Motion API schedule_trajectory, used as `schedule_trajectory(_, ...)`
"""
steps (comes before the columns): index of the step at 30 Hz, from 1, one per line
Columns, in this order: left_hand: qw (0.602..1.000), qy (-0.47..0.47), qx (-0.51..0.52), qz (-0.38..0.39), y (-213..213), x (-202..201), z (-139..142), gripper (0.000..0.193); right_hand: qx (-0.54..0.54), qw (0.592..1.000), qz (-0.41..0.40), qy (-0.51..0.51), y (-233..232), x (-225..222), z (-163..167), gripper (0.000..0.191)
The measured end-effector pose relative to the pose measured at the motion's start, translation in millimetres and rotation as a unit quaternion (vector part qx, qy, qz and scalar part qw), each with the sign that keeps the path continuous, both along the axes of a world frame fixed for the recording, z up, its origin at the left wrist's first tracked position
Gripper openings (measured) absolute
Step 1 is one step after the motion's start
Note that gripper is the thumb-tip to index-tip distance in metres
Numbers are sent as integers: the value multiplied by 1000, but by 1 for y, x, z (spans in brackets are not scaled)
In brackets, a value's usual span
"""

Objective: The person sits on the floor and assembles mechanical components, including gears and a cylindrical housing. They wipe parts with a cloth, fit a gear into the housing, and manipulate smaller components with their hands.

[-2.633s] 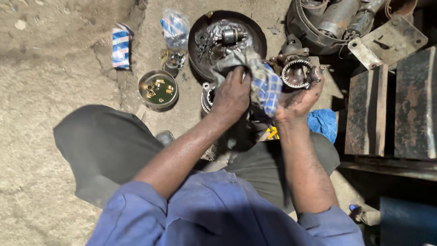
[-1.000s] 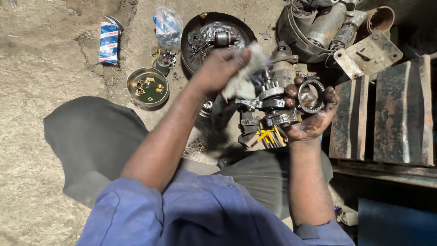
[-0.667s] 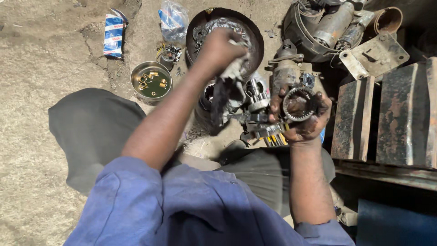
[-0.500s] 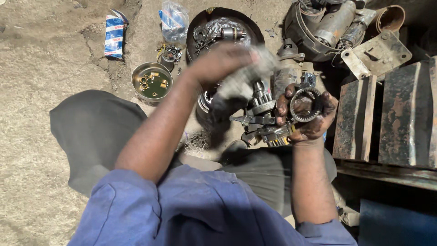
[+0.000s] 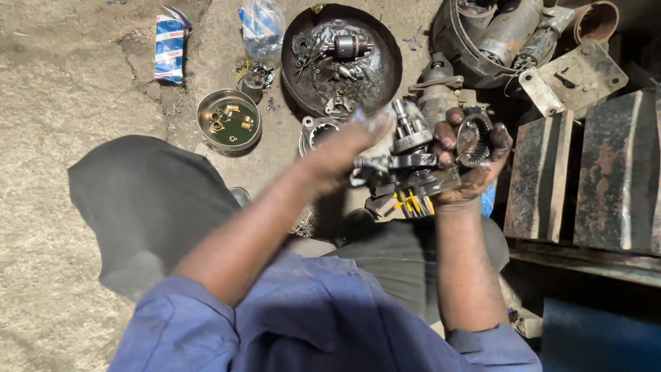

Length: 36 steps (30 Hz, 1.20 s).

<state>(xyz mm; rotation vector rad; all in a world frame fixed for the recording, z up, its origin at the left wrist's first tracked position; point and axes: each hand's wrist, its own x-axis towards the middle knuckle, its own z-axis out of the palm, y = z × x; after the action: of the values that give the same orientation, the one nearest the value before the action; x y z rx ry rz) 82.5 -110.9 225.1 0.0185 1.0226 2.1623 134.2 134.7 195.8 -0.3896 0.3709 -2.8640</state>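
Note:
My right hand [image 5: 475,176] grips a greasy metal gear-and-shaft assembly [image 5: 413,155] in front of my chest; its toothed ring [image 5: 472,138] sits against my fingers and the shaft end points up and left. My left hand [image 5: 341,148] is blurred with motion right beside the assembly's left side. A pale scrap of cloth [image 5: 375,148] shows under its palm, against the part. Both arms wear blue sleeves, and my knees in dark trousers lie below.
On the sandy ground lie a round dark pan [image 5: 292,83] of oily parts, a small tin bowl [image 5: 206,110] with brass pieces, a blue-white box [image 5: 169,48] and a plastic bag [image 5: 261,24]. Motor housings [image 5: 509,31] and rusty metal blocks [image 5: 606,172] crowd the right.
The checked cloth that wrapped the part is off it. My left hand has been rubbing back and forth over the assembly, which my right hand has turned and held steady.

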Motion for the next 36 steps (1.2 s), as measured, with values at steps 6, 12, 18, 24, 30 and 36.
schedule_trajectory(6, 879, 324, -268, -224, -38, -7, -2, 61, -8, 1000, -19, -17, 4, 7, 5, 58)
schedule_trajectory(12, 935, 313, -146, 80, -45, 1, 72, 60, 63, 991, -103, -66, -2, -2, -2, 52)
schedule_trajectory(18, 615, 677, -396, 82, 23, 55, 12, 49, 123, 972, -192, -49, -10, -6, -17, 49)
schedule_trajectory(24, 752, 558, -347, 54, -17, 63, -32, 42, 197, 970, -135, -50, -22, -4, -18, 70)
schedule_trajectory(30, 923, 130, -334, 138, -65, 40, -6, 44, 173, 982, -79, -8, -26, 0, 13, 74)
schedule_trajectory(36, 995, 47, -53, 69, -41, 21, -28, 57, 163, 983, -18, -81, -55, -4, 17, 74)
